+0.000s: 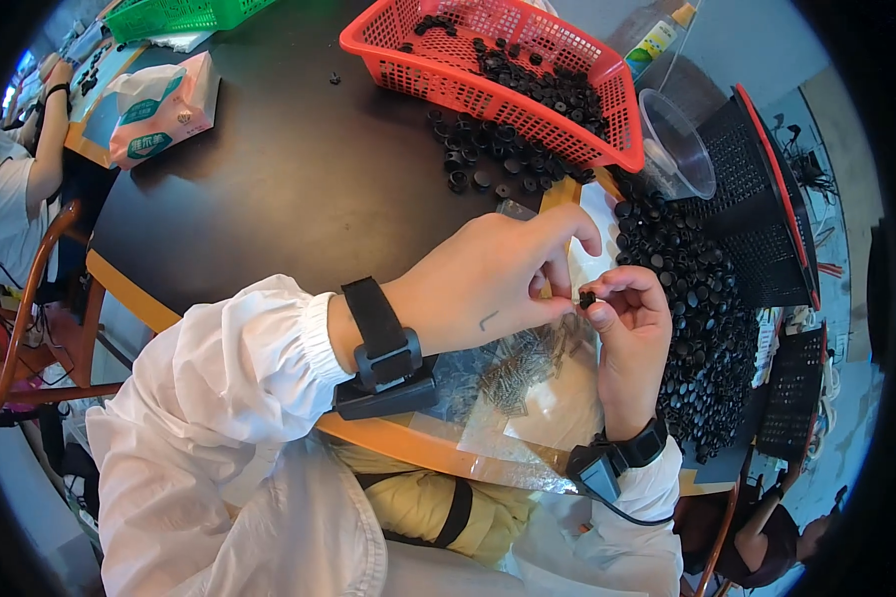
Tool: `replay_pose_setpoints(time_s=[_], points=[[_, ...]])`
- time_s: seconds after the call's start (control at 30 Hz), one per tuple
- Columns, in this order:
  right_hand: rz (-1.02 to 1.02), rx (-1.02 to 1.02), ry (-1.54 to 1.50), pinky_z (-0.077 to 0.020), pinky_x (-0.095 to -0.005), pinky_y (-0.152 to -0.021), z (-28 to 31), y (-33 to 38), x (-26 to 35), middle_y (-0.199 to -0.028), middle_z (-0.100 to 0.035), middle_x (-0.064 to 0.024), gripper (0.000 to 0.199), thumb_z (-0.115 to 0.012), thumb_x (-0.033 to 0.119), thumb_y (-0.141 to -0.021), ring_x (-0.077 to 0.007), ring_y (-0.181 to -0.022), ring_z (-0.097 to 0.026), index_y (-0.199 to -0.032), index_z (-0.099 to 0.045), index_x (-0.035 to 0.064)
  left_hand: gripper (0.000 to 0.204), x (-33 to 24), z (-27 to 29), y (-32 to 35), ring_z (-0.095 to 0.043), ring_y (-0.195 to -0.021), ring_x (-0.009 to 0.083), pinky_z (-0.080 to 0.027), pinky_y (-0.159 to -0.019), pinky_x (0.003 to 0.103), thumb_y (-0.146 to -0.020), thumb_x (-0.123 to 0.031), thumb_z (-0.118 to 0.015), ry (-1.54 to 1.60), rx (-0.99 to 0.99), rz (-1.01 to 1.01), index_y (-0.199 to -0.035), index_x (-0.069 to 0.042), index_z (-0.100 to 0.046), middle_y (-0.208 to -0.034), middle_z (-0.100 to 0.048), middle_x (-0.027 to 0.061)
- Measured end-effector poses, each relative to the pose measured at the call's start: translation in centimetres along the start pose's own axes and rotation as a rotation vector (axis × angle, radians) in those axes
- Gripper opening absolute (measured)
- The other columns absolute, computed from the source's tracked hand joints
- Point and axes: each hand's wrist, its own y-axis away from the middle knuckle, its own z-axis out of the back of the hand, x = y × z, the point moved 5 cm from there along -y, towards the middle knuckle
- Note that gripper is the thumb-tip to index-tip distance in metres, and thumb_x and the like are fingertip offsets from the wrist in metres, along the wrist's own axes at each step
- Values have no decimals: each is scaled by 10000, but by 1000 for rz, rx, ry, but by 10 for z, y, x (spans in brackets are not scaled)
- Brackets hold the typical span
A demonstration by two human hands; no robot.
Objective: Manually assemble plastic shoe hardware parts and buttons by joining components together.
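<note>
Over the near right part of the table, my two hands meet at the fingertips. My right hand [631, 333] pinches a small black plastic part [586, 298] between thumb and fingers. My left hand [483, 269] comes in from the left with thumb and middle finger closed together beside that part. Whatever those fingertips hold is too small to make out; the left index finger is bent and raised. Below the hands, a heap of thin metal pieces [508, 386] lies on clear plastic. Right of my right hand spreads a large pile of black round caps [702, 328].
A red basket [488, 99] of black parts stands at the back, with loose black parts [493, 154] before it. Black baskets [757, 199] and a clear tub [677, 144] sit right. A tissue pack [169, 109] and green basket [184, 15] lie left. Other people work at both sides.
</note>
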Motion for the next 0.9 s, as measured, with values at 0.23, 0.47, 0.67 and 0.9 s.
replay_pose_setpoints(time_s=[0.23,0.47,0.67,0.9], points=[[26,13,111,-517,-274,-860,0,2,6,-998,-605,-64,312,-694,-108,-770,-143,-945,-607,-1043,-585,-3,473,-2,-1,-2,-611,-637,161,-499,-628,273,-764,-18,-720,-22,28,-8,-1166,-82,-479,-766,-664,40],[95,67,265,-554,-276,-813,-3,1,14,-1049,-625,-95,266,-690,-82,-796,-164,-952,-640,-1053,-659,-20,501,-7,3,0,-617,-656,175,-510,-645,278,-775,-49,-737,-121,18,-36,-1206,-82,-485,-789,-672,43],[30,81,276,-527,-267,-857,1,1,11,-1073,-620,-81,263,-672,-68,-827,-155,-963,-631,-1084,-643,-22,497,-6,2,-2,-653,-718,176,-525,-661,276,-772,-43,-744,-195,2,-140,-1210,-73,-511,-815,-681,37],[-192,79,-76,-513,-244,-863,-3,3,-6,-1057,-641,-78,281,-647,-56,-860,-125,-956,-627,-1137,-608,-31,501,-10,6,-3,-665,-742,170,-534,-689,281,-744,-55,-772,-251,-38,-190,-1188,-63,-540,-860,-685,49]])
